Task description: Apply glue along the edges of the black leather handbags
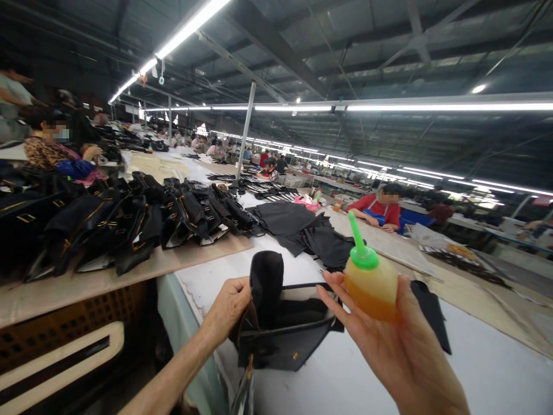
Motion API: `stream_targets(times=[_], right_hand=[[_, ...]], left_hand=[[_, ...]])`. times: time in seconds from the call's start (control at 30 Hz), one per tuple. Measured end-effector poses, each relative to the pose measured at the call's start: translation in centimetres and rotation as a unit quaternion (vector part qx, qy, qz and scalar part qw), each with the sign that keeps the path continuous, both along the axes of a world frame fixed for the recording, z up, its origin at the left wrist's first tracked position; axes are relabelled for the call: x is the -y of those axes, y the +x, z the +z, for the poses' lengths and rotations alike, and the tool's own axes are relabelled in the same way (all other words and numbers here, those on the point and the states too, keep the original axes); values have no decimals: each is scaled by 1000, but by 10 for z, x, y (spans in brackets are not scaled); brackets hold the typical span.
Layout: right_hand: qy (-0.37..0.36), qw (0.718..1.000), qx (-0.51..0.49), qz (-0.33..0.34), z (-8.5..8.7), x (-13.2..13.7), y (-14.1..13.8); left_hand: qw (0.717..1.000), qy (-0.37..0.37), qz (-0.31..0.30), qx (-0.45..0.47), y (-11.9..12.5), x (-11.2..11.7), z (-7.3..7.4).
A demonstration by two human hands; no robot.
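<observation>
My left hand point(231, 302) is closed on the left end of a black bag point(289, 340), beside its raised rounded flap point(266, 282). The bag's mouth gapes, and a pale lining shows inside. Small gold-coloured hardware sits on its front. In my right hand point(389, 340) is a squeeze bottle point(370, 285) of amber liquid with a green nozzle, tilted up to the left. My right fingertips reach to the bag's far right rim; whether they press on it I cannot tell.
Many black bags point(129, 219) lie heaped on the left table. Flat black pieces point(294, 222) are spread behind my work, and another black piece point(430, 314) lies to the right. A person in red point(380, 210) sits across the table. A plastic crate point(73, 317) stands under the left tabletop.
</observation>
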State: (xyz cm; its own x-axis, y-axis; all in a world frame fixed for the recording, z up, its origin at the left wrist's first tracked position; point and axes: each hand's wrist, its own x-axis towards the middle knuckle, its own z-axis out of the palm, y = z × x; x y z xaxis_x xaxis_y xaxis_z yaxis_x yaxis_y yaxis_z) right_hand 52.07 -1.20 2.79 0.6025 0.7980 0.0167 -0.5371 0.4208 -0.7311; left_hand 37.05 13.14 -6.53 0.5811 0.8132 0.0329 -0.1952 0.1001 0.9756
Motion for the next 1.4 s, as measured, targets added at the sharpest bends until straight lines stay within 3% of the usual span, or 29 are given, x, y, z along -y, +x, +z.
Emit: stream_targets(times=[0.17,0.3,0.43,0.5,0.67,0.83,1.07,1.23,1.4], right_hand=[[8,999,16,-28,-1,-5,0],[12,999,22,-33,-4,-9,3],[4,999,23,-37,-3,-10,1],[-2,999,23,-35,-1,-10,-1],[-13,999,11,-29,2,-9,-4],[-27,999,-3,-32,1,-7,-6],[-42,998,-57,-1,7,-1,-10],[-83,989,-115,-29,1,-2,5],[-110,988,-106,-26,-2,-6,13]], left_hand=[[990,-82,-111,25,-13,-8,-14],[986,-98,-131,-8,-17,-7,-7],[990,-97,-100,-39,-17,2,2],[994,-62,-70,-50,-17,8,2],[989,87,104,-57,-16,15,-9],[985,90,144,-1,-1,-1,-17],[997,-46,34,55,22,-21,-9],[995,-66,1,72,26,-24,-12],[993,-81,-6,82,27,-29,-17]])
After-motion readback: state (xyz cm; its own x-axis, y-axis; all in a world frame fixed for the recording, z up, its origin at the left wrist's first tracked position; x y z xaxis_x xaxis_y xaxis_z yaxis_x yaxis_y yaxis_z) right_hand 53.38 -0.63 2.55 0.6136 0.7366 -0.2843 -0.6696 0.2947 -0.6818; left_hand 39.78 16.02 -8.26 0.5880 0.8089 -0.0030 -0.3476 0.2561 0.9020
